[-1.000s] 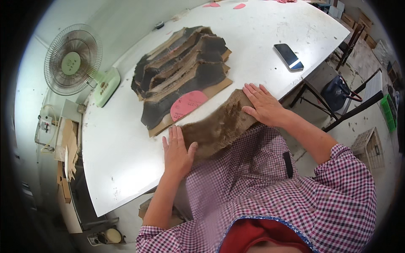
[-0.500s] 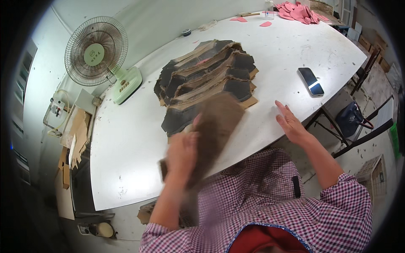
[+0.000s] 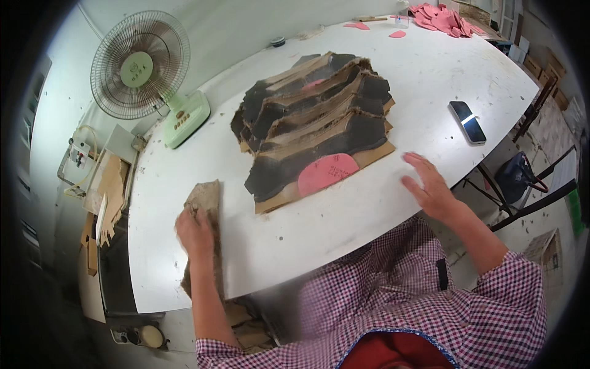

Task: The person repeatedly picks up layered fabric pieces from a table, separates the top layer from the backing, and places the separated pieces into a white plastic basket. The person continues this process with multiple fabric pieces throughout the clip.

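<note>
Left hand [image 3: 196, 235]: grip closed on a brown furry piece [image 3: 205, 193], fingers bunched over its middle. The piece is at the left near part of the counter [image 3: 295, 246], running near to far, with one end past the fingers on the far side and the other beside the forearm, toward the near edge. Some blur there, can't tell if the near end touches the counter.

Right hand [image 3: 432, 189]: grip loose, fingers apart, holding nothing. It's at the right near edge of the counter, palm turned left, just right of the stack and well apart from the furry piece.

Stack of dark-backed pieces [image 3: 310, 126] sits mid-counter, overlapping in stepped rows, with brown fuzzy edges and tan strips showing between. Pink half-round piece [image 3: 327, 173] lies on its near side, flat edge toward the person, dark marks on it.

Phone [image 3: 468, 123] lies right of the stack, glare across the screen. Fan [image 3: 139, 69] with pale green base stands far left. Small dark round object [image 3: 278, 41] is by the far edge. Pink heap [image 3: 439, 19] at the far right, clear container [image 3: 402, 15] just left of it. Dark bag [image 3: 517, 175] is right of the counter, below its top.
</note>
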Demonstrator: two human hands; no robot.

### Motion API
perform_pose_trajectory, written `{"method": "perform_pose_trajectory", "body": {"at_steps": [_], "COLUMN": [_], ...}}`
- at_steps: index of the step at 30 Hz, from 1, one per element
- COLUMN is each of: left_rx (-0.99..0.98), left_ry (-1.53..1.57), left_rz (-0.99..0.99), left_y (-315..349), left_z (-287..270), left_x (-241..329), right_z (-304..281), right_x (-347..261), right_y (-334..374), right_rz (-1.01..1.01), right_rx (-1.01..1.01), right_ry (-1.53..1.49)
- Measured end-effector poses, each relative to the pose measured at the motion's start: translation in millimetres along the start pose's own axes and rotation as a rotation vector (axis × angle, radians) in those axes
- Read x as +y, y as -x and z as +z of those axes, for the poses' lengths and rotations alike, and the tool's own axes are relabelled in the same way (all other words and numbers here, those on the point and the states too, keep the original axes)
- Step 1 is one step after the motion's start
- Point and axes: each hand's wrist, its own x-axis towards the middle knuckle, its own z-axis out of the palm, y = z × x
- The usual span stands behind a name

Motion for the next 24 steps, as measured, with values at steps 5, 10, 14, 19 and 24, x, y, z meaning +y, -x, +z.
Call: {"method": "perform_pose_trajectory", "body": {"at_steps": [5, 10, 14, 19, 24], "left_rx": [-0.241, -0.118, -0.012, -0.071, -0.137], "left_ry": [0.561, 0.401, 0.597, 0.382, 0.707], "left_rz": [0.133, 0.235, 0.501, 0.935, 0.769], "left_y": [-13.5, 2.2, 39.4, 96.8, 76.5], "left_z": [19.6, 5.2, 8.7, 15.6, 9.2], "left_x": [115.7, 150.4, 173.7, 221.2, 230.0], "right_z": [51.1, 107.1, 103.5, 83.1, 94.3], "right_x": [-81.1, -74.1, -66.4, -82.0, -52.0], "right_y": [-62.1, -95.7, -108.0, -109.5, -103.7], "right_rz": [-0.096, 0.226, 0.398, 0.362, 0.28], "right_rx": [-0.129, -0.215, -0.266, -0.395, -0.364], "right_ry": [-0.433, -0.608, -0.757, -0.624, -0.646]}}
